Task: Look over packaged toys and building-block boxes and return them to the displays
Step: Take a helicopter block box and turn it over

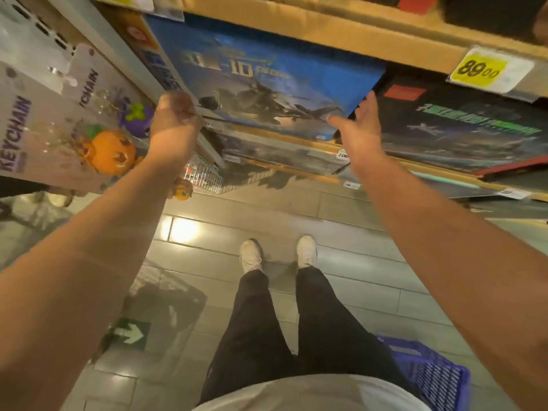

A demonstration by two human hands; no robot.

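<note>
The blue helicopter box (261,81) stood on the shelf (341,28), front face tilted toward the aisle; the left hand (175,114) curled round its lower left corner, the right hand (363,126) lay flat-fingered against its right edge; a loose one-sided hold could probably let it tip off onto the floor (296,209), or nudge the dark box (462,129) beside it.

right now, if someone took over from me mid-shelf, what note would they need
Left hand: fingers curled on the left edge of the big blue helicopter building-block box.
Right hand: open, fingers straight against the box's right edge.
The box sits tilted at the wooden shelf, beside a dark box with green lettering.
Done: box is at the shelf.
Left: seat it and let go.
</note>
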